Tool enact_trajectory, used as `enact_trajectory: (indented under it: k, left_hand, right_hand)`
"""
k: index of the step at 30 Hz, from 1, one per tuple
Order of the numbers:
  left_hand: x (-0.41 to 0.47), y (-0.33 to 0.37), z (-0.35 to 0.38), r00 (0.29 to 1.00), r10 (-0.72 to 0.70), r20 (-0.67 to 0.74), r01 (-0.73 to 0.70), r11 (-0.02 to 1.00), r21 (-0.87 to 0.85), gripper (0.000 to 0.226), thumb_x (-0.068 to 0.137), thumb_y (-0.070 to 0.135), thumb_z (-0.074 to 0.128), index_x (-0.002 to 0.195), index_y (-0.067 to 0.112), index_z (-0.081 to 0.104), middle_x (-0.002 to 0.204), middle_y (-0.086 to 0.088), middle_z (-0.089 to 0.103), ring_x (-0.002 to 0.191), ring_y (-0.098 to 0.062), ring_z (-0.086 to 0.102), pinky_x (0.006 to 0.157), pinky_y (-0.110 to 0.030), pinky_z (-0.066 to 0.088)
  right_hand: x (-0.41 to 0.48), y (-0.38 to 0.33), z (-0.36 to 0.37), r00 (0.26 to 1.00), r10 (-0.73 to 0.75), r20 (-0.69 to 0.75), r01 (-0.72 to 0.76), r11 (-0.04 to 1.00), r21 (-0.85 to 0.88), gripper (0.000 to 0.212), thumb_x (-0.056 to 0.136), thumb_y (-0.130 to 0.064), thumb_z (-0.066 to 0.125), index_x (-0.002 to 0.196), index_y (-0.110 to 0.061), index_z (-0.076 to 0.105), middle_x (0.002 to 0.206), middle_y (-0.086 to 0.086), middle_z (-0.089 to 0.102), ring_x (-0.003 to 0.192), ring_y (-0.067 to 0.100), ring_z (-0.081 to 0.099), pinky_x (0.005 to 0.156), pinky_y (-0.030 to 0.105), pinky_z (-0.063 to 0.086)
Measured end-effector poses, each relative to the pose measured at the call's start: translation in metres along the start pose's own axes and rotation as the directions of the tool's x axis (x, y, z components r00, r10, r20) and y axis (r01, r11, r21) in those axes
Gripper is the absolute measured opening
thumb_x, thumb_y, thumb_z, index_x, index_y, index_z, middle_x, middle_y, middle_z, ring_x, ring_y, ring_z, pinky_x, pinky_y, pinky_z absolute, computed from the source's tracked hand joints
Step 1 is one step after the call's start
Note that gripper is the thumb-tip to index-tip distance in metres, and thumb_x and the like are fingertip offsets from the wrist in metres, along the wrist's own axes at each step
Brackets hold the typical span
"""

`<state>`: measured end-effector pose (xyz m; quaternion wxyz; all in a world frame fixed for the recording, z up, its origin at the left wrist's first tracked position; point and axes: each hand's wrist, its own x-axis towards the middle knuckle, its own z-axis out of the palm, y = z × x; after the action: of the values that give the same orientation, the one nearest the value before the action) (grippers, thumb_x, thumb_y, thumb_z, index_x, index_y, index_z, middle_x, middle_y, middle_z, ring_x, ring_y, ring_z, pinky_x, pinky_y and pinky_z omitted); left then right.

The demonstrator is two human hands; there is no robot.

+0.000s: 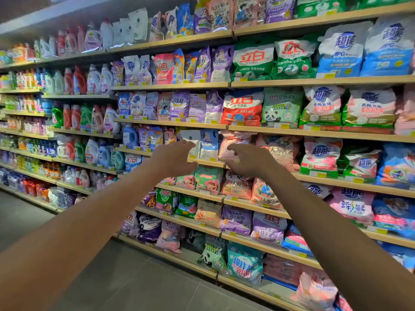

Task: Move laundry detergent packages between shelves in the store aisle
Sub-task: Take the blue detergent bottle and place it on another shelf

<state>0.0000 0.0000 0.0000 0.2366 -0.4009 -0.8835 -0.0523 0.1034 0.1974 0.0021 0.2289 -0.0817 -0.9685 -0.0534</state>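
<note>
Shelf (208, 163) stocked with detergent pouches (208, 143). Left hand (174, 159) and right hand (249, 160) raised before it, fingers spread, empty.

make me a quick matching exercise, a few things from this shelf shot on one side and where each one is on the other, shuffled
Things:
1. left hand
2. right hand
3. blue Softma pouch
4. panda bag

Places:
A. shelf above the hands, beside a red bag
B. reaching in front of pink bags
C. between the two hands, on the shelf
D. open, just left of a white pouch

Pairs: 1-D, 2-B, 3-C, 4-A
</note>
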Motion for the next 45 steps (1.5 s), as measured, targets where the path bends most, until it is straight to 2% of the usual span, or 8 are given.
enact_trajectory:
  k: [4, 13, 17, 22, 28, 34, 41, 45]
  left_hand:
    - [0.006, -0.001, 0.001, 1.000, -0.013, 0.007, 0.012, 0.999, 0.045, 0.068, 0.091, 0.048, 0.048, 0.148, 0.018, 0.025, 0.153, -0.004, 0.034, 0.133, -0.028, 0.043, 0.093, -0.047, 0.044]
    - [0.037, -0.038, 0.036, 0.999, -0.037, 0.000, 0.037, 0.998, 0.046, 0.068, 0.091, 0.050, 0.048, 0.148, 0.019, 0.027, 0.153, -0.002, 0.035, 0.131, -0.028, 0.045, 0.091, -0.045, 0.046]
    - [0.060, -0.079, 0.064, 0.997, -0.083, -0.010, 0.083, 0.995, 0.056, 0.069, 0.091, 0.052, 0.047, 0.148, 0.020, 0.026, 0.154, -0.003, 0.033, 0.134, -0.029, 0.043, 0.088, -0.045, 0.048]
    - [0.101, -0.144, 0.115, 0.997, -0.071, 0.034, 0.066, 0.989, 0.131, 0.071, 0.091, 0.054, 0.046, 0.150, 0.022, 0.022, 0.156, -0.006, 0.030, 0.136, -0.030, 0.040, 0.091, -0.045, 0.048]
    - [0.172, -0.248, 0.162, 0.997, -0.073, 0.017, 0.070, 0.990, 0.124, 0.067, 0.091, 0.051, 0.048, 0.147, 0.019, 0.029, 0.150, -0.002, 0.038, 0.126, -0.027, 0.050, 0.077, -0.037, 0.050]
    - [0.234, -0.338, 0.205, 0.992, -0.113, 0.050, 0.111, 0.992, 0.052, 0.065, 0.093, 0.049, 0.047, 0.148, 0.020, 0.027, 0.147, -0.005, 0.042, 0.115, -0.029, 0.057, 0.081, -0.043, 0.053]
    - [0.308, -0.421, 0.272, 0.989, -0.125, 0.083, 0.131, 0.988, -0.077, 0.065, 0.093, 0.051, 0.046, 0.148, 0.019, 0.030, 0.153, -0.001, 0.036, 0.134, -0.022, 0.044, 0.100, -0.043, 0.046]
    - [0.357, -0.472, 0.319, 0.984, -0.145, 0.103, 0.153, 0.986, -0.069, 0.066, 0.093, 0.051, 0.047, 0.148, 0.020, 0.029, 0.155, 0.002, 0.033, 0.138, -0.018, 0.038, 0.103, -0.040, 0.043]
  right_hand:
    - [0.007, 0.006, 0.001, 1.000, 0.014, -0.009, -0.014, 1.000, -0.008, 0.057, 0.094, -0.050, 0.045, 0.143, -0.022, 0.037, 0.133, 0.005, 0.058, 0.122, 0.026, 0.053, 0.092, 0.040, 0.048]
    - [0.057, -0.007, 0.030, 0.999, -0.040, -0.016, 0.040, 0.999, 0.004, 0.055, 0.095, -0.045, 0.045, 0.144, -0.022, 0.036, 0.142, 0.004, 0.050, 0.127, 0.026, 0.049, 0.092, 0.038, 0.044]
    - [0.098, -0.020, 0.062, 0.997, -0.078, 0.009, 0.078, 0.997, 0.003, 0.056, 0.095, -0.044, 0.045, 0.144, -0.020, 0.035, 0.143, 0.006, 0.049, 0.128, 0.027, 0.047, 0.096, 0.041, 0.045]
    - [0.179, -0.045, 0.119, 0.992, -0.124, 0.014, 0.124, 0.992, 0.003, 0.055, 0.094, -0.045, 0.045, 0.144, -0.022, 0.035, 0.141, 0.006, 0.050, 0.126, 0.027, 0.049, 0.092, 0.041, 0.046]
    - [0.303, -0.077, 0.189, 0.991, -0.133, 0.004, 0.133, 0.989, 0.069, 0.055, 0.093, -0.046, 0.046, 0.143, -0.024, 0.037, 0.140, 0.003, 0.053, 0.126, 0.025, 0.050, 0.089, 0.039, 0.046]
    - [0.403, -0.091, 0.246, 0.993, -0.112, 0.030, 0.109, 0.992, 0.070, 0.057, 0.092, -0.047, 0.047, 0.143, -0.023, 0.038, 0.141, 0.004, 0.052, 0.126, 0.026, 0.050, 0.091, 0.041, 0.047]
    - [0.510, -0.100, 0.313, 0.996, -0.075, 0.050, 0.066, 0.987, 0.149, 0.055, 0.091, -0.045, 0.049, 0.141, -0.024, 0.041, 0.138, 0.006, 0.054, 0.123, 0.029, 0.051, 0.090, 0.041, 0.049]
    - [0.581, -0.106, 0.366, 0.994, -0.095, 0.045, 0.086, 0.981, 0.177, 0.050, 0.090, -0.044, 0.049, 0.135, -0.023, 0.047, 0.132, 0.005, 0.058, 0.117, 0.029, 0.055, 0.084, 0.039, 0.047]
